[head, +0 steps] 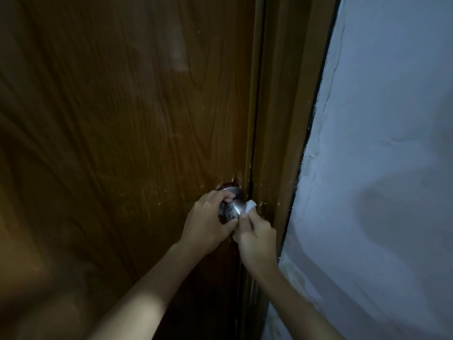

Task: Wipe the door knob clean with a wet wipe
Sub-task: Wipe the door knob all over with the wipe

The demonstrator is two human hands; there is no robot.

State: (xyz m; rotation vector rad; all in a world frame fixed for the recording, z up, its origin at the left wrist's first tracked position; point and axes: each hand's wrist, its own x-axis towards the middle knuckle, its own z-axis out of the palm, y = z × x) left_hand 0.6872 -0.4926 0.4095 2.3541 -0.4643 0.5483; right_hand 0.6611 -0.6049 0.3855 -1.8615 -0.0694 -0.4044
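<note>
A round silver door knob (234,208) sticks out of a brown wooden door (122,143) near its right edge. My left hand (208,224) wraps around the knob's left side, fingers over its top and thumb beneath. My right hand (257,238) is just right of the knob and pinches a white wet wipe (250,207), pressed against the knob's right side. The back of the knob is hidden by my fingers.
The brown door frame (282,119) runs right beside the knob. A pale painted wall (380,155) with cracks along its edge fills the right. The wood around the lock is chipped and scratched. The light is dim.
</note>
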